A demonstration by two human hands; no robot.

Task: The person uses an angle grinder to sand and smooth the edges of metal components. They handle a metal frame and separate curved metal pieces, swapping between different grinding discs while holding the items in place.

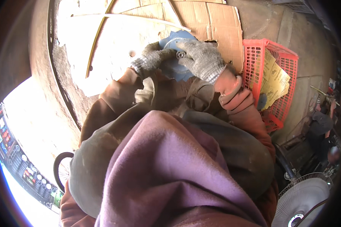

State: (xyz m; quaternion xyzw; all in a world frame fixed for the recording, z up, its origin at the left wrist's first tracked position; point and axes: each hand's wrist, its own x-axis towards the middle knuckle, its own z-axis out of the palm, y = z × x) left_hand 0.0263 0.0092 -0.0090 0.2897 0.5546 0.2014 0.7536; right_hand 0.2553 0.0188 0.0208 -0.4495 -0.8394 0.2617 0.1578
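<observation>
A blue disc (pixel 175 72) with a jagged, toothed edge is held before me, over the near side of the cardboard. My left hand (pixel 152 58), in a grey knit glove, grips it from the left, its fingers reaching in to the middle. From the right, my right hand (pixel 205 57), gloved alike, closes on the disc with fingertips around a small round metal piece (pixel 181 55). That piece looks like a nut or hub at the disc's centre; its exact kind is too small to tell. The gloves cover part of the disc.
Beneath the hands lies brown cardboard (pixel 219 24), with thin strips (pixel 98 38) across it. A red plastic basket (pixel 271 44) at the right contains yellow sheets (pixel 272 77). A fan (pixel 301 200) stands at the lower right, and another person (pixel 322 125) is beyond it.
</observation>
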